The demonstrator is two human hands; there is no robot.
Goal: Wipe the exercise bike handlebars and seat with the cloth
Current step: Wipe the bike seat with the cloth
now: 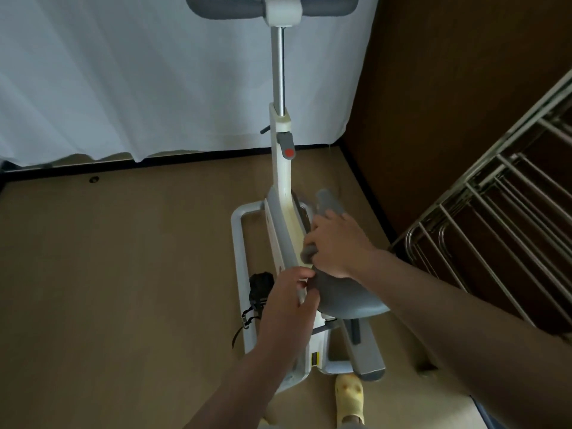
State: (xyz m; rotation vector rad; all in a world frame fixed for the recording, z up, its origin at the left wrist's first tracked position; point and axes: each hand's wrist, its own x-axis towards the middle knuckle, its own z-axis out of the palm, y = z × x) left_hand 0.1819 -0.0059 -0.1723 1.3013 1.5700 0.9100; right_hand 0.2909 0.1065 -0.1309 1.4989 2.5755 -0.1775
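Note:
A white exercise bike stands in front of me, its grey foam handlebars at the top of the frame. The grey seat is below my hands. My right hand presses a grey cloth onto the seat's front end; cloth sticks out beyond the fingers and bunches under the palm. My left hand grips the left front edge of the seat next to the frame.
A white curtain hangs behind the bike. A brown wall and a metal drying rack stand close on the right. Tan floor lies to the left. A black pedal with straps sits left of the frame. My yellow slipper is below.

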